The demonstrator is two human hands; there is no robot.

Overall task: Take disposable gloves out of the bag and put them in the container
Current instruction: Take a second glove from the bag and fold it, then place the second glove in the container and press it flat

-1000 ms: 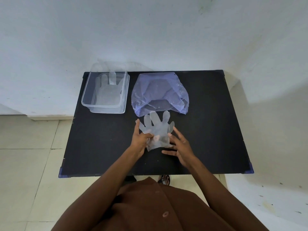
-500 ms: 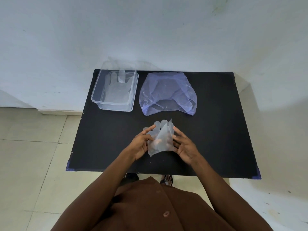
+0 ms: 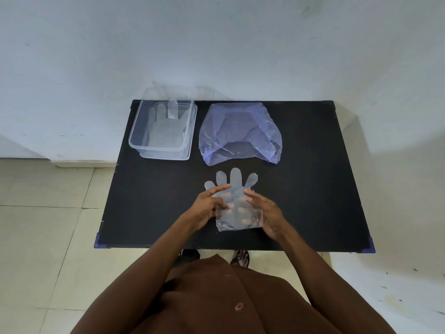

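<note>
A clear disposable glove [image 3: 234, 201] is spread flat, its finger sleeves pointing toward the wall, above the near-centre of the black bench [image 3: 313, 189]. The left hand [image 3: 208, 206] grips its left edge, and the right hand [image 3: 267, 213] grips its right edge; several fingers [image 3: 237, 209] show through the film from beneath. The bluish plastic bag [image 3: 240, 133] lies crumpled just beyond the glove, mouth toward the person. The clear container [image 3: 163, 150] stands at the bench's far left corner, beside the bag, with another glove [image 3: 166, 128] lying inside it.
</note>
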